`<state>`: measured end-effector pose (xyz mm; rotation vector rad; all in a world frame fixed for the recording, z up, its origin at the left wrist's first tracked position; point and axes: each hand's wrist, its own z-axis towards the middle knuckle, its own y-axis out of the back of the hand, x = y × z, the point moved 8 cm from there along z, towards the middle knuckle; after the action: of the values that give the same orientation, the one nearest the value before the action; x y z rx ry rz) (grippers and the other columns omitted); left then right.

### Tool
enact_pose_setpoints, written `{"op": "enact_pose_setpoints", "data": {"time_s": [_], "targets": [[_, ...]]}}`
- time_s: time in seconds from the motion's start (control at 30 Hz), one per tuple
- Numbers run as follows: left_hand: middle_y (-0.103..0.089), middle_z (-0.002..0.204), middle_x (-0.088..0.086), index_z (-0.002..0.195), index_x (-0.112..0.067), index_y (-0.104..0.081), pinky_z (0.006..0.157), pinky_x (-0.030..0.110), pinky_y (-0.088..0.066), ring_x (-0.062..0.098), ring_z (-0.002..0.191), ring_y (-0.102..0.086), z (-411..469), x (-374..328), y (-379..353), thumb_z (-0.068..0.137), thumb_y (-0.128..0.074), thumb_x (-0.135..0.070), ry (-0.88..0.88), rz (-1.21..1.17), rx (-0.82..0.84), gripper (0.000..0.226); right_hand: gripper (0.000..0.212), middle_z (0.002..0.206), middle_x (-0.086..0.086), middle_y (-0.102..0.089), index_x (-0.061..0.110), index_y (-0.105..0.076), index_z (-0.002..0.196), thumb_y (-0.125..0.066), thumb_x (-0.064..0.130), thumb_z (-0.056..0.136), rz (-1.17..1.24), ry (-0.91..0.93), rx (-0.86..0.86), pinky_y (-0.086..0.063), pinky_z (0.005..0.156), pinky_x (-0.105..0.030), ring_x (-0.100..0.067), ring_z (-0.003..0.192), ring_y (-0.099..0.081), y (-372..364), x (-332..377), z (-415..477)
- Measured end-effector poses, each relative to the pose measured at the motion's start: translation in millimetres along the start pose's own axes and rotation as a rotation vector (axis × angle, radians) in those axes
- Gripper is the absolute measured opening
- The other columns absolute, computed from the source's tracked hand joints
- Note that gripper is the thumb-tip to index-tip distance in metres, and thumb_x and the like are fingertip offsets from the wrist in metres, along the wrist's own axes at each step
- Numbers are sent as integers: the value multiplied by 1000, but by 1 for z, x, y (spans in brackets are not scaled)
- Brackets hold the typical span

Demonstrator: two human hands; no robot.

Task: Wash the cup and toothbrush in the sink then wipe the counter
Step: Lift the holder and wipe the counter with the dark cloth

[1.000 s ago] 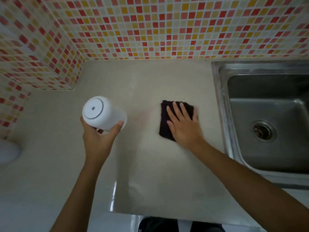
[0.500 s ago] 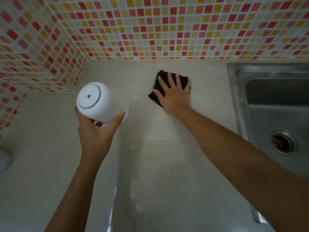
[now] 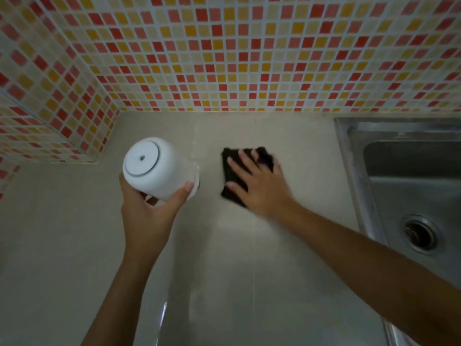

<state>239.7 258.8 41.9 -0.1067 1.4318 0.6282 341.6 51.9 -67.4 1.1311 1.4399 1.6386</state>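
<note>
My left hand (image 3: 147, 216) holds a white cup (image 3: 157, 167) upside down above the beige counter (image 3: 74, 233), its base facing up toward me. My right hand (image 3: 259, 186) lies flat with spread fingers on a dark cloth (image 3: 230, 171), pressing it onto the counter between the cup and the steel sink (image 3: 409, 183). The cloth shows at the fingertips and to the left of the palm; the rest is under the hand. No toothbrush is in view.
A red, orange and cream mosaic wall (image 3: 237, 58) runs along the back and turns into a corner at the left. The sink's drain (image 3: 420, 233) is at the right. The sink rim (image 3: 349, 171) borders the counter.
My right hand slid the cloth from mid-counter to the back near the wall, then back toward me and to the right. The left hand kept the cup lifted at about the same place.
</note>
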Motion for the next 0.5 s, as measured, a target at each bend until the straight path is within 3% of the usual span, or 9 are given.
{"op": "enact_pose_setpoints", "data": {"time_s": [0.1,0.17,0.3,0.4,0.5], "targets": [[-52,139,-7,145,-24,-34,100,34,-50,4,122,-54,-4,2,-7,67,-87,-26,-3,-2,15,93,66,161,3,-3,38,-5,151,-6,68,91,24,-292,72,3,115,-56,-21,147,2,8,-76,69],[-52,138,-7,144,-24,-35,100,34,-50,5,122,-54,-3,5,-9,67,-87,-28,-4,5,26,93,67,161,2,-1,37,-3,151,-4,68,91,8,-323,57,4,115,-57,-22,147,4,7,-73,63],[-51,138,-10,144,-25,-33,99,30,-50,2,122,-53,-2,1,-23,70,-85,-26,5,-7,46,90,64,160,-2,-15,34,-18,151,-19,64,94,10,-127,-40,-6,114,-59,-26,147,-10,8,3,-68],[-50,137,-12,145,-24,-32,95,20,-50,-1,121,-52,-3,-6,-42,70,-84,-26,-5,-39,78,91,63,160,3,-12,36,-16,150,-26,64,94,29,9,40,-14,113,-58,-23,147,-7,6,30,-179],[-50,137,-12,145,-24,-32,94,18,-50,-3,120,-52,-7,-10,-57,70,-84,-27,6,-55,112,91,63,160,4,-12,35,-18,150,-26,64,95,34,77,44,-15,113,-56,-23,147,-9,9,11,-188]]}}
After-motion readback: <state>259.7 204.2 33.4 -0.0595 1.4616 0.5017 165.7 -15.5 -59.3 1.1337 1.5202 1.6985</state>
